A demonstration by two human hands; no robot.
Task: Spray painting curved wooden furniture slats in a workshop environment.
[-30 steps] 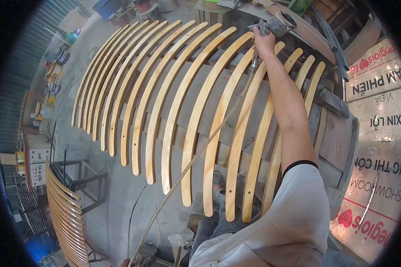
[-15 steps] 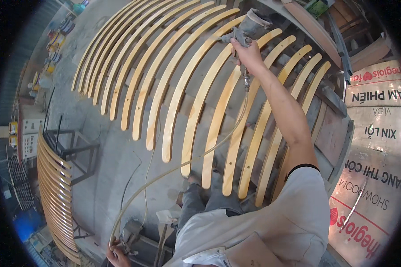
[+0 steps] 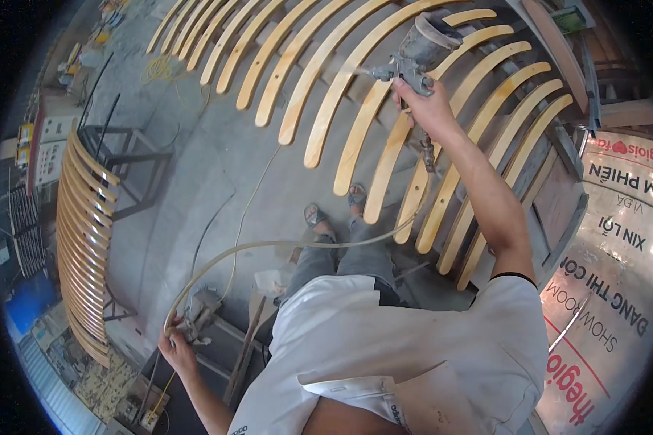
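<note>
Several slats (image 3: 384,156) behind right arm (image 3: 479,188)

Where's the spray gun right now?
Head view, upper right: the spray gun is in the right hand, raised over the curved wooden slats.

Woodworking workshop — curved wooden slats (image 3: 319,101) drying (concrete floor (image 3: 210,167)), spray gun (image 3: 417,54).
</note>
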